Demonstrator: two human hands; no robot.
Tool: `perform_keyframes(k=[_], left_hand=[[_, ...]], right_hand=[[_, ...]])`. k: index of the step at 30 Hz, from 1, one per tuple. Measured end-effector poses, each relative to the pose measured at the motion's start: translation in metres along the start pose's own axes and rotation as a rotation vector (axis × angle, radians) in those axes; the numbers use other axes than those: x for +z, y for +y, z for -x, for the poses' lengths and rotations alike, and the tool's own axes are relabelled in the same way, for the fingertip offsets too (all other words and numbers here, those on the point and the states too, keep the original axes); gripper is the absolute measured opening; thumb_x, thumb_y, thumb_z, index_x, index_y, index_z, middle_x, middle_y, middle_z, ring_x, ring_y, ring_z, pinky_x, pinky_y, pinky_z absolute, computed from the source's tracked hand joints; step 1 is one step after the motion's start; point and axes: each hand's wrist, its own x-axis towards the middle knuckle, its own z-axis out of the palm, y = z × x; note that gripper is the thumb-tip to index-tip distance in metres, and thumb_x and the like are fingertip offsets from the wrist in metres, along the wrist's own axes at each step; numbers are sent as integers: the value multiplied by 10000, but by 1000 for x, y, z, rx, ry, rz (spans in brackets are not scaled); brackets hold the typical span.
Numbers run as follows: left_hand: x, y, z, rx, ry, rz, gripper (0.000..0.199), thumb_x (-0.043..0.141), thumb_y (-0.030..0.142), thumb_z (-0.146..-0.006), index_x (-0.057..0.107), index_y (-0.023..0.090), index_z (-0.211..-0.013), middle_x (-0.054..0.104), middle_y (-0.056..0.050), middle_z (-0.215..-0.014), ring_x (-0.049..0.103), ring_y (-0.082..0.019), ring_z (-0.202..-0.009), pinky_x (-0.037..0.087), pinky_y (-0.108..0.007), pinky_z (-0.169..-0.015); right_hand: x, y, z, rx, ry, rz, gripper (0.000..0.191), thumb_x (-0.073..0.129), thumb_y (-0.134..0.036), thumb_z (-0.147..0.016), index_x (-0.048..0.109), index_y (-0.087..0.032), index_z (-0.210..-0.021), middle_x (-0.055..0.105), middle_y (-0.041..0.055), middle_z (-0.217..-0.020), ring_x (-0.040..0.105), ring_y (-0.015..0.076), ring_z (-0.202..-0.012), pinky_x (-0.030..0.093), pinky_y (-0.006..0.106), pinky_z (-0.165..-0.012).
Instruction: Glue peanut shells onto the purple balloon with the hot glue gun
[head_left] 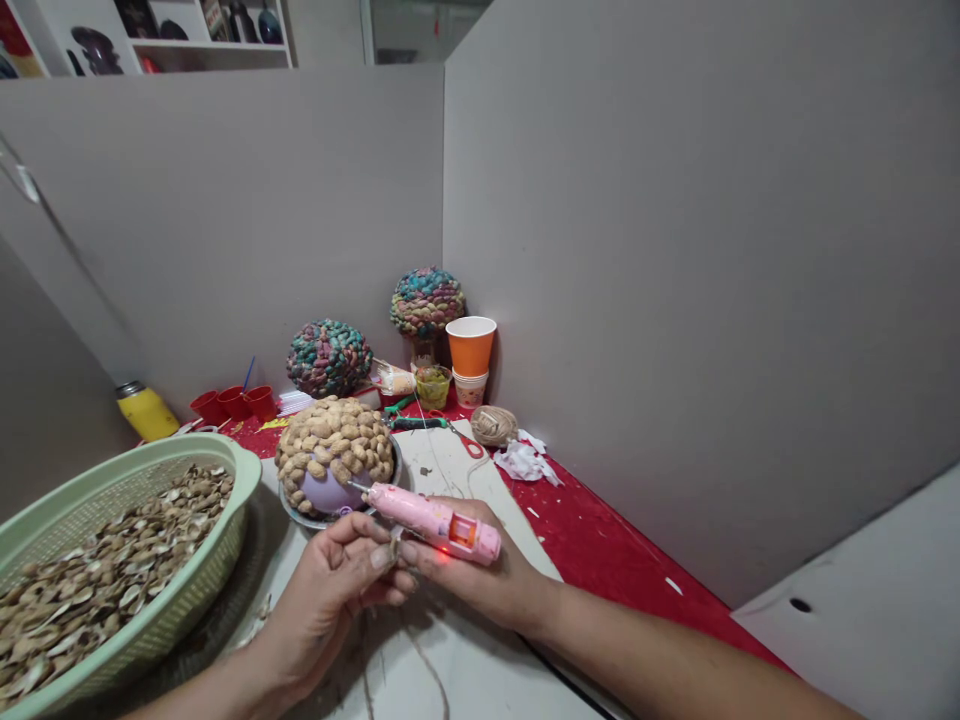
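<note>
My right hand (480,570) is closed round a pink hot glue gun (412,515), its metal tip pointing left toward the ball and a red light glowing on its underside. My left hand (337,580) pinches something small and pale at the fingertips, close against the right thumb; its kind is unclear. Just beyond the hands, a purple balloon-like ball (334,492) rests in a metal bowl (396,470). Peanut shells (330,432) cover its upper part, leaving the smooth lower front bare. Strands of twine (429,665) trail below the hands.
A green basket (244,480) of shells stands at the left. Behind are two colourful shell-covered balls (330,357), red cups (234,402), an orange paper cup (471,348), scissors (469,440), a twine ball (493,426) and crumpled tissue (525,461). Grey partitions (637,250) enclose the table.
</note>
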Motion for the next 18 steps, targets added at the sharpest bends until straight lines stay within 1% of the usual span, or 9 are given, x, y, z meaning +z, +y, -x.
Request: perform_keyframes(k=[4, 6, 8, 11, 14, 18], left_hand=[[0, -1, 1, 27, 22, -45, 236, 821, 245, -715, 629, 149, -815, 729, -24, -786, 681, -124, -669, 535, -224, -649], [-2, -2, 1, 36, 26, -73, 248, 835, 255, -694, 640, 151, -807, 724, -16, -761, 678, -126, -662, 525, -223, -647], [-4, -3, 1, 43, 33, -94, 258, 845, 265, -678, 654, 152, -810, 717, -10, -739, 671, -126, -661, 516, -226, -654], [-4, -5, 1, 66, 69, -135, 255, 853, 267, -660, 666, 149, -788, 691, 3, -707, 629, -108, -637, 493, -220, -645], [-3, -4, 1, 84, 111, -197, 247, 853, 282, -653, 673, 143, -750, 680, 0, -703, 594, -105, -642, 477, -219, -650], [-2, -1, -1, 130, 140, -255, 234, 860, 270, -638, 689, 146, -739, 676, 2, -722, 585, -110, -697, 471, -208, -692]], right_hand=[[0, 0, 0, -17, 9, 51, 274, 664, -375, -847, 652, -113, -925, 612, 48, -800, 545, 166, -694, 453, 246, -620], [-1, 2, 0, -21, 4, 82, 240, 648, -348, -839, 632, -113, -885, 584, 38, -766, 519, 155, -656, 433, 240, -593], [-3, 4, 1, -39, -5, 103, 196, 628, -317, -831, 589, -125, -811, 527, 8, -704, 462, 128, -593, 387, 221, -545], [-4, 6, 2, -103, -11, 130, 191, 603, -279, -825, 505, -152, -720, 454, -22, -663, 404, 110, -574, 337, 208, -524], [-4, 6, 1, -154, -14, 155, 206, 588, -267, -826, 467, -162, -697, 416, -34, -650, 363, 103, -567, 302, 208, -517], [-5, 7, 1, -161, -36, 149, 186, 572, -255, -823, 457, -164, -708, 401, -39, -649, 343, 100, -563, 288, 211, -514]])
